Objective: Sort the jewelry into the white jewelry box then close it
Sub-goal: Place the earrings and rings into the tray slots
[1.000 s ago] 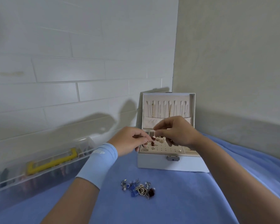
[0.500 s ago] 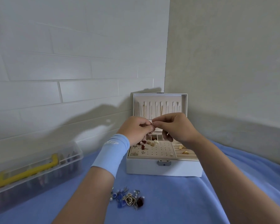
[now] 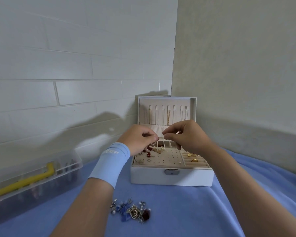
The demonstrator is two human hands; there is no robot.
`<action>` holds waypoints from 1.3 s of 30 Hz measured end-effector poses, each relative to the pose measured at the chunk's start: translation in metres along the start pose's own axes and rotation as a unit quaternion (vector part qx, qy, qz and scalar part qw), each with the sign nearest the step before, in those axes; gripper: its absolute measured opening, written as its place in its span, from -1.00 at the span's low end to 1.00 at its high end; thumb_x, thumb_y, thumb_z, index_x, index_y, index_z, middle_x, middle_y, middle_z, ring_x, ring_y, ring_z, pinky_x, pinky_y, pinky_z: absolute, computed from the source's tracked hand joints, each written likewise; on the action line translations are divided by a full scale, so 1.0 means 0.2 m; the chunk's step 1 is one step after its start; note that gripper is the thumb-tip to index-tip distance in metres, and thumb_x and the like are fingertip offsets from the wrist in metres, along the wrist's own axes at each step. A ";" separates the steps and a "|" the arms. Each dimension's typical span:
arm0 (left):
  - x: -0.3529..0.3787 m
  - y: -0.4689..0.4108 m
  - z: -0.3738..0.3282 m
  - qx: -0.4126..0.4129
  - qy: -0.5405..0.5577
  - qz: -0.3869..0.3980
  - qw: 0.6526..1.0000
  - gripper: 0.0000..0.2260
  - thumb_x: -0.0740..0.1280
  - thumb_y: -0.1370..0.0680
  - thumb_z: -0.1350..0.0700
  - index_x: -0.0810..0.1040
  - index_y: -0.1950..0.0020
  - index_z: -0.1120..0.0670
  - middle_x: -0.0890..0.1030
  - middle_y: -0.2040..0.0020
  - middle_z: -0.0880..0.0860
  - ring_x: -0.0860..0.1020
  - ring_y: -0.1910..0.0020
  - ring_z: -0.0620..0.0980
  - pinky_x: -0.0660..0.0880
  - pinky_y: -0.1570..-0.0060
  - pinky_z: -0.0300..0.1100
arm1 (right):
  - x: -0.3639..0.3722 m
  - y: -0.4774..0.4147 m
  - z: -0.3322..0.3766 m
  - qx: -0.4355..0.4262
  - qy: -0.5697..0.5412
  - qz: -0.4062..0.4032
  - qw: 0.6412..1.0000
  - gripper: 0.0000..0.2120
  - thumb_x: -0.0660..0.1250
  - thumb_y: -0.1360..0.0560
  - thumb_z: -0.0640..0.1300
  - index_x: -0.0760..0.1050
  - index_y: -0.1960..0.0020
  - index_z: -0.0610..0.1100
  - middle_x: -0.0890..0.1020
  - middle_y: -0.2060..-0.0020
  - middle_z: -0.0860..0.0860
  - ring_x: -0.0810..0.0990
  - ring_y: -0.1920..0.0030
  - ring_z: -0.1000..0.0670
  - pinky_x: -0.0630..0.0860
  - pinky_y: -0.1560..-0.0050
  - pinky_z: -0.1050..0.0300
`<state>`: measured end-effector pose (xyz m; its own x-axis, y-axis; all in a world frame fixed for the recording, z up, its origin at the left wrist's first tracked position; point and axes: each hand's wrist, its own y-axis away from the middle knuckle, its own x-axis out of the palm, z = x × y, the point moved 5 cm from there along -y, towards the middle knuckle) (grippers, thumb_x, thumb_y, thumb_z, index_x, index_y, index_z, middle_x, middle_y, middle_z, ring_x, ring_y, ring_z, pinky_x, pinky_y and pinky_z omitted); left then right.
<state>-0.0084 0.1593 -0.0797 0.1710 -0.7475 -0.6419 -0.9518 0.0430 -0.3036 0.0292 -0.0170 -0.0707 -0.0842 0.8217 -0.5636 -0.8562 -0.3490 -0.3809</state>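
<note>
The white jewelry box (image 3: 172,178) stands open on the blue cloth, its lid upright with thin chains hanging inside. Small earrings sit on its perforated pad (image 3: 162,158) and gold rings (image 3: 193,157) lie in the right slots. Above the pad, my left hand (image 3: 138,140) and my right hand (image 3: 186,137) hold their fingertips almost together, each pinching a tiny piece of jewelry too small to make out. A pile of loose jewelry (image 3: 131,210), blue, gold and dark red, lies on the cloth in front of the box.
A clear plastic case with a yellow handle (image 3: 32,178) lies at the left against the tiled wall. The box sits in the corner where two walls meet. The blue cloth (image 3: 186,211) covers the whole surface.
Both hands have risen from the earring pad to above the box, fingertips kept close together. The view has shifted so the box sits more to the centre.
</note>
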 end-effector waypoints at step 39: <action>-0.09 0.00 0.06 0.008 0.039 -0.057 0.998 -0.95 0.42 -0.54 0.15 0.68 0.08 0.02 0.61 0.28 -0.14 0.54 0.39 -0.16 0.46 0.28 -0.47 | 0.21 0.03 0.01 -0.014 0.263 0.134 0.955 -0.91 0.44 -0.51 -0.05 0.72 0.02 0.08 0.68 0.03 0.18 0.61 -0.02 0.13 0.58 -0.10 0.12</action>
<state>-0.0080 0.1809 -0.0762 0.2565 -0.7976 -0.5460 -0.9233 -0.0351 -0.3824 0.0208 0.0155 -0.0950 -0.0232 0.3634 -0.9314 -0.8256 -0.5323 -0.1871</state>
